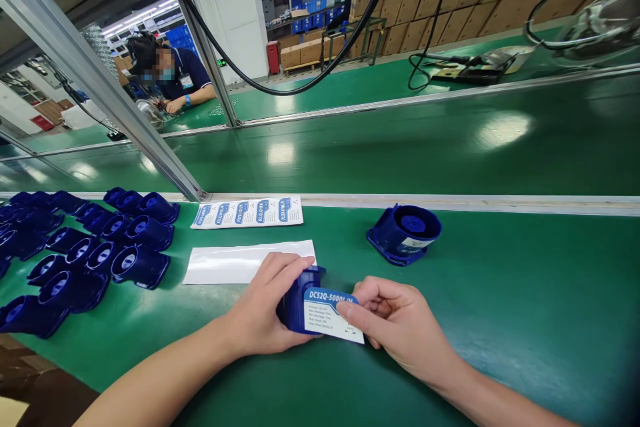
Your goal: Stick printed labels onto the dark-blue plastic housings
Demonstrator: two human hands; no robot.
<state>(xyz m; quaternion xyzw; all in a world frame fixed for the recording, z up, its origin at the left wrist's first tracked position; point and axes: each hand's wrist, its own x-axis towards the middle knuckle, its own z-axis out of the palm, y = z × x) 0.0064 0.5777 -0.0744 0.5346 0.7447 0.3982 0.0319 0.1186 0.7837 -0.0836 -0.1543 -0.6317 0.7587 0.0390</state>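
My left hand (265,307) is wrapped round a blue plastic housing (291,303), holding it tilted over the green table. My right hand (387,317) pinches the right end of a white and blue label (325,313) between thumb and fingers. The label's left part lies against the housing's side, while its right end stands off it. Printed text on it starts with "DC52Q-5000L/H". A blank white backing strip (225,265) lies just behind my left hand. Farther back is a sheet of labels (247,212) with several printed in a row.
Another blue housing (404,233) bearing a label stands at the right. Several blue housings (145,265) crowd the left of the table. A metal post (125,100) rises behind them. Across the green conveyor (380,153), a co-worker (185,77) sits with hands on the far bench.
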